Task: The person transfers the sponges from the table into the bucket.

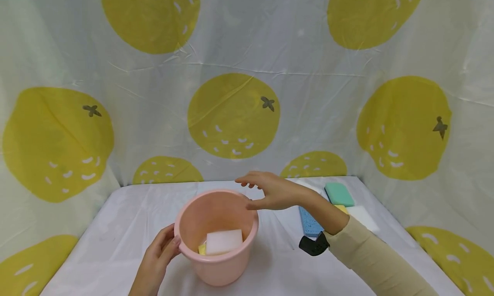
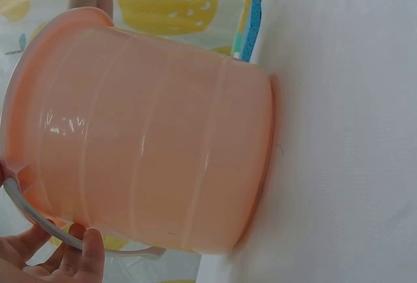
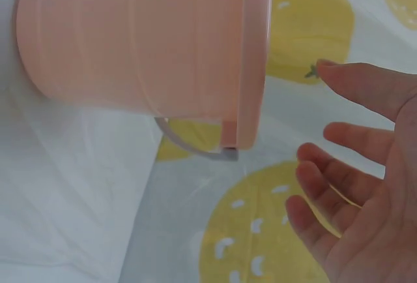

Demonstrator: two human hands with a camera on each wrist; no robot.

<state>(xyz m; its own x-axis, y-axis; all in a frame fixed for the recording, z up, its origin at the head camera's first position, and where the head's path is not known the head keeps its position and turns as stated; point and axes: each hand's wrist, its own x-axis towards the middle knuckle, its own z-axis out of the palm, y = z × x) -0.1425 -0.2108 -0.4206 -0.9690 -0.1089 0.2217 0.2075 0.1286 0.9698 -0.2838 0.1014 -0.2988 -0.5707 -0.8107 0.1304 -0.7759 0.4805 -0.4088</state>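
A pink bucket [image 1: 221, 270] stands upright on the white-covered table. Inside it lie a white sponge [image 1: 224, 242] and, partly hidden beneath, something yellow [image 1: 202, 249]. My left hand [image 1: 156, 255] grips the bucket's left side at the rim, thumb on top; in the left wrist view its fingers are curled at the grey handle [image 2: 49, 224], which hangs down. Over the right edge of the rim hovers my right hand [image 1: 275, 192], fingers spread and relaxed. From the right wrist view, that hand [image 3: 365, 192] holds nothing and is apart from the bucket [image 3: 143, 42].
To the right, partly behind my right forearm, lie a blue sponge [image 1: 310, 223], a green sponge [image 1: 339, 194], a yellow piece [image 1: 341, 208] and a white sponge [image 1: 362, 217]. A curtain [image 1: 308, 107] printed with yellow fruit encloses the table's back and sides.
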